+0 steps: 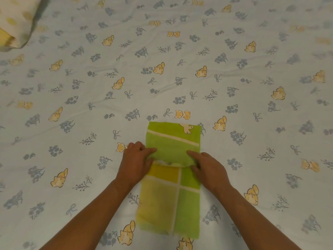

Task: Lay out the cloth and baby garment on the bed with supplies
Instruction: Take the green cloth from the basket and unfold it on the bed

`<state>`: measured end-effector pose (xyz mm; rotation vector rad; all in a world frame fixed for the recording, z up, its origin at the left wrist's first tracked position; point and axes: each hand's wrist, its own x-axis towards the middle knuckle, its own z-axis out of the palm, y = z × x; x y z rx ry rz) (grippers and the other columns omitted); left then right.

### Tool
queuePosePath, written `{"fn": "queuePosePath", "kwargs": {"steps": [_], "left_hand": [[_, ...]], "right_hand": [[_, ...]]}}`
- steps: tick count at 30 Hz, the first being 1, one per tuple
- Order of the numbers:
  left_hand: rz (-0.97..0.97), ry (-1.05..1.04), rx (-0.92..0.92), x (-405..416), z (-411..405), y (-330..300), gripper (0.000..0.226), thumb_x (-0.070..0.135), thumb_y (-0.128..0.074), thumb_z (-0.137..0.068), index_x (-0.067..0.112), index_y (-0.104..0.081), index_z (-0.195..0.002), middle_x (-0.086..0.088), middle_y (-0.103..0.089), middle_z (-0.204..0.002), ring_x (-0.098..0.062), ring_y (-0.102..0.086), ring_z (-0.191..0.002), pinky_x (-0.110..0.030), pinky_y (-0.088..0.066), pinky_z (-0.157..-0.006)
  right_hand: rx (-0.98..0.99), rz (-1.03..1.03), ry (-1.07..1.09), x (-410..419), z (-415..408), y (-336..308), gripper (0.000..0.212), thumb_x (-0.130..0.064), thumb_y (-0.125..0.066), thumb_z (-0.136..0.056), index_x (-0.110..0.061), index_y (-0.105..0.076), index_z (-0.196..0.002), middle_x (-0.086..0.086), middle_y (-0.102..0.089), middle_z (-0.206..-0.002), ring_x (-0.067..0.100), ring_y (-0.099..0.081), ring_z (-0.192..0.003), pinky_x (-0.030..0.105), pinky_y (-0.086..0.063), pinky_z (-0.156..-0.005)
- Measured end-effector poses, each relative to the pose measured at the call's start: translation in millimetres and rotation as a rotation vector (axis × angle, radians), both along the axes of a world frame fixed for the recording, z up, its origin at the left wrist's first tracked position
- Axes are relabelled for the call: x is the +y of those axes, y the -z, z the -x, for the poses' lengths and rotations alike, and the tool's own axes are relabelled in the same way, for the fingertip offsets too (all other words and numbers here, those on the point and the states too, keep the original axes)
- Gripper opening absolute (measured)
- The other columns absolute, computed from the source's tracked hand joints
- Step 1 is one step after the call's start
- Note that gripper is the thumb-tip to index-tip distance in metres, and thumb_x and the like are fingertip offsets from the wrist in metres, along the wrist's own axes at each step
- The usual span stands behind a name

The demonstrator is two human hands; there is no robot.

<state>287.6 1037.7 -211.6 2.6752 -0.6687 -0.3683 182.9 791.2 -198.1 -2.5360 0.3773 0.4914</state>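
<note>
A green and yellow cloth (171,195) with white stripes lies folded in a long strip on the bed, near me. Its far half is doubled over along a fold line at the middle. My left hand (137,161) pinches the left end of that fold. My right hand (207,167) grips the right end of the same fold, fingers pressing on the fabric. No baby garment is in view.
The bed sheet (90,87) is pale with printed yellow animals and grey flowers, slightly wrinkled. A pale pillow or bundle with yellow dots (16,20) sits at the far left corner.
</note>
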Motion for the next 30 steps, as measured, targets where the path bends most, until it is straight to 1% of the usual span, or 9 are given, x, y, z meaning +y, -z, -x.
{"fn": "queuePosePath", "kwargs": {"steps": [3,6,9,11,16,20,22,25,30], "left_hand": [[0.044,-0.015,0.01,-4,-9,0,0.016,0.026,-0.063,-0.09,0.025,-0.074,-0.102,0.004,-0.06,-0.082,-0.018,-0.054,-0.081,-0.03,-0.042,-0.067],[0.048,0.009,0.172,-11,-18,-5,0.009,0.038,-0.055,-0.09,0.037,-0.061,-0.098,0.017,-0.055,-0.08,-0.011,-0.056,-0.079,-0.025,-0.042,-0.06],[-0.005,0.169,0.262,-10,-16,-7,0.055,0.067,-0.063,-0.068,0.045,-0.048,-0.116,0.024,-0.047,-0.095,-0.004,-0.046,-0.089,-0.024,-0.041,-0.065],[-0.078,0.315,0.226,-5,-13,-3,0.084,0.067,-0.072,-0.057,0.037,-0.047,-0.131,0.014,-0.048,-0.108,-0.01,-0.042,-0.097,-0.028,-0.045,-0.073],[0.031,0.313,0.008,-1,-22,0,0.02,0.026,-0.074,-0.081,0.016,-0.068,-0.097,-0.002,-0.059,-0.093,-0.021,-0.054,-0.085,-0.035,-0.05,-0.064],[0.102,0.101,0.055,-10,-36,-3,0.019,0.034,-0.059,-0.093,0.018,-0.064,-0.101,0.002,-0.059,-0.088,-0.013,-0.054,-0.078,-0.03,-0.046,-0.06],[0.117,-0.045,0.088,-24,-53,-10,0.02,0.039,-0.057,-0.093,0.023,-0.061,-0.104,0.004,-0.063,-0.076,-0.012,-0.056,-0.065,-0.029,-0.045,-0.057],[0.156,-0.172,0.105,-50,-83,-19,0.017,0.036,-0.056,-0.092,0.02,-0.06,-0.098,0.002,-0.062,-0.07,-0.018,-0.058,-0.063,-0.03,-0.043,-0.056],[0.403,-0.43,0.289,-90,-125,-31,0.009,0.022,-0.052,-0.096,0.014,-0.054,-0.096,-0.013,-0.07,-0.075,-0.024,-0.064,-0.051,-0.044,-0.058,-0.05]], "right_hand": [[-0.094,0.001,0.059,-4,-9,4,0.029,-0.036,-0.052,-0.095,-0.032,-0.065,-0.12,-0.004,-0.068,-0.106,0.019,-0.064,-0.096,0.033,-0.053,-0.077],[-0.098,-0.056,0.049,-9,-20,2,0.021,-0.034,-0.056,-0.092,-0.031,-0.068,-0.109,-0.008,-0.071,-0.09,0.015,-0.067,-0.085,0.028,-0.051,-0.07],[0.032,-0.157,-0.045,-15,-24,-4,0.04,-0.042,-0.064,-0.083,-0.041,-0.053,-0.121,-0.011,-0.061,-0.072,0.01,-0.059,-0.069,0.025,-0.045,-0.062],[0.133,-0.139,-0.153,-19,-21,-2,0.056,-0.045,-0.07,-0.076,-0.043,-0.046,-0.126,-0.011,-0.056,-0.078,0.012,-0.055,-0.074,0.027,-0.044,-0.065],[-0.04,-0.084,-0.1,-17,-20,6,0.025,-0.026,-0.061,-0.089,-0.025,-0.064,-0.114,-0.005,-0.061,-0.086,0.018,-0.06,-0.081,0.029,-0.045,-0.069],[-0.057,-0.166,0.154,-23,-38,-1,0.022,-0.034,-0.059,-0.093,-0.024,-0.065,-0.112,-0.007,-0.065,-0.069,0.015,-0.063,-0.064,0.034,-0.055,-0.066],[-0.108,-0.195,0.258,-25,-55,-8,0.009,-0.033,-0.057,-0.093,-0.026,-0.063,-0.095,-0.001,-0.066,-0.06,0.015,-0.063,-0.055,0.039,-0.057,-0.063],[-0.194,-0.244,0.362,-25,-88,-16,0.015,-0.025,-0.057,-0.092,-0.024,-0.054,-0.078,0.0,-0.07,-0.064,0.016,-0.067,-0.059,0.041,-0.058,-0.06],[-0.281,-0.214,0.438,-28,-141,-13,0.008,-0.021,-0.058,-0.091,-0.018,-0.06,-0.098,-0.002,-0.068,-0.078,0.018,-0.062,-0.068,0.023,-0.04,-0.053]]}}
